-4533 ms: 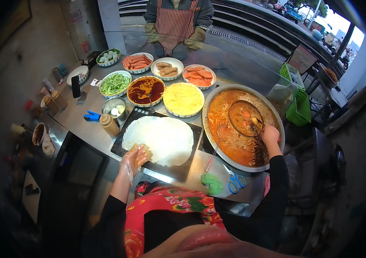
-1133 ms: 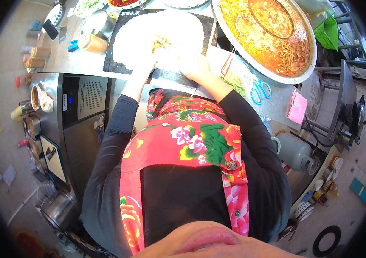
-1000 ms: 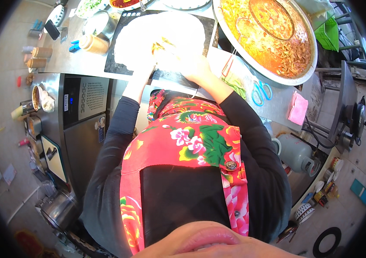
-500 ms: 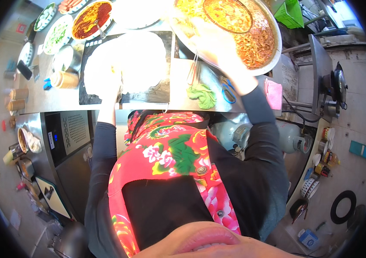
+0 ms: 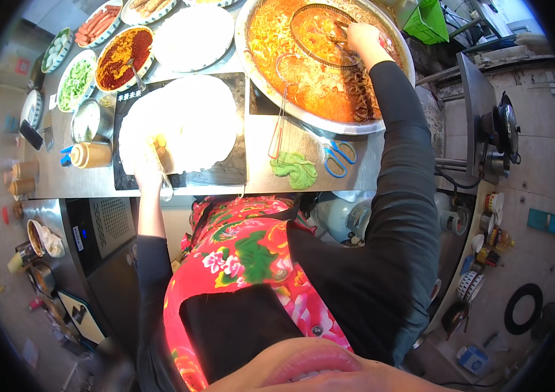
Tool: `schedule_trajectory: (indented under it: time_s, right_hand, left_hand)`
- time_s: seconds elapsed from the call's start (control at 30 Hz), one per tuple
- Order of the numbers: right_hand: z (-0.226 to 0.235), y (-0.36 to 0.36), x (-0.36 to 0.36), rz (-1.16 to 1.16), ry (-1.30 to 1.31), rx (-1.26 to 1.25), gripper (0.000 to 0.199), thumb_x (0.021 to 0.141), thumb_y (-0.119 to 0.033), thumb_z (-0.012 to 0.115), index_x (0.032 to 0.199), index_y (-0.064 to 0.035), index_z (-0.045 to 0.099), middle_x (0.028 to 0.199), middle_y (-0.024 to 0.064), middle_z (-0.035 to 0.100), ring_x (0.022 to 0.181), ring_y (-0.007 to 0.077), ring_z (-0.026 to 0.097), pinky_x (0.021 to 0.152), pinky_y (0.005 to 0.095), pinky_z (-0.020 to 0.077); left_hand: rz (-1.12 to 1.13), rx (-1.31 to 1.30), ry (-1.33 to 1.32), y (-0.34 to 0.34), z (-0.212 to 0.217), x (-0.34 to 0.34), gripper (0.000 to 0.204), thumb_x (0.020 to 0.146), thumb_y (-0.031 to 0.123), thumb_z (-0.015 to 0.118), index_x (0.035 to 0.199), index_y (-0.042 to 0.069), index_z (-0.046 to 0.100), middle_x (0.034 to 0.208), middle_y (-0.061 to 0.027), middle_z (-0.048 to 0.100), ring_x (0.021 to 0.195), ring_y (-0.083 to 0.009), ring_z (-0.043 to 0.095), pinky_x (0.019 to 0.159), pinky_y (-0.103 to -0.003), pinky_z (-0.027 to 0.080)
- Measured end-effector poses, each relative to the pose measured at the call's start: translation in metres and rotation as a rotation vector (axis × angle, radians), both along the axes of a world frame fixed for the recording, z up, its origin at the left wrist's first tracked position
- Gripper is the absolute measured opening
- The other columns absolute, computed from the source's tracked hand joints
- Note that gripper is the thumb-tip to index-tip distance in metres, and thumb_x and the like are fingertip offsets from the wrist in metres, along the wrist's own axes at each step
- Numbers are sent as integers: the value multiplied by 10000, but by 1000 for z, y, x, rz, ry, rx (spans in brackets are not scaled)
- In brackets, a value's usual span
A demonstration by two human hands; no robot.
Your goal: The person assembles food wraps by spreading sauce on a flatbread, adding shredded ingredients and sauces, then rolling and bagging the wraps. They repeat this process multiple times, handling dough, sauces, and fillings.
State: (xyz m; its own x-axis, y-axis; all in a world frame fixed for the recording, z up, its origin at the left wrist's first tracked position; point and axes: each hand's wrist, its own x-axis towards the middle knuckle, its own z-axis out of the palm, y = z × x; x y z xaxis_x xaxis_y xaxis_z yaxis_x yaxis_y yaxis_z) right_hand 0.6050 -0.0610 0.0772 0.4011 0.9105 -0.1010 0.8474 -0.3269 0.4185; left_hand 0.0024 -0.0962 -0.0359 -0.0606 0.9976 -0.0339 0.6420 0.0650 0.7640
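My left hand is closed around a slim tool with a metal end; glare hides its kind. A yellow-brown tip shows over the large white round sheet, which is washed out by light on a black board. My right hand is closed at the far right of a wide metal pan of orange-red broth and shredded food. It grips something dark, too small to tell. Beside it a dark-rimmed round strainer sits in the broth.
Near the pan lie a wire whisk-like tool, a green cloth and blue-handled scissors. Plates of red sauce, chopped greens and sausages stand left, with a squeeze bottle. A wall panel rises at right.
My right hand has reached farther over the pan, to the strainer's far right side. My left hand has shifted left and nearer to me. The view has tilted, and the glare over the pan has faded.
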Motion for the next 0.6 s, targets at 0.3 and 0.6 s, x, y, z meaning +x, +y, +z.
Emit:
schedule_trajectory:
  time_s: [0.3, 0.6]
  right_hand:
    - [15, -5, 19, -5, 38, 51, 254, 829, -96, 659, 1066, -36, 730, 1092, 158, 711, 1005, 300, 695, 779, 432, 568]
    - [-11, 3, -9, -15, 33, 45, 224, 852, -118, 646, 1053, -89, 742, 1102, 121, 717, 1022, 268, 695, 788, 394, 562]
  left_hand:
    - [73, -84, -367, -18, 6, -28, 398, 1050, 258, 449, 1266, -61, 549, 1219, -191, 618, 1119, -262, 622, 984, -383, 508]
    - [-26, 25, -423, -22, 12, -2, 433, 1045, 309, 447, 1201, -58, 616, 1137, -136, 666, 1041, -202, 631, 939, -327, 491]
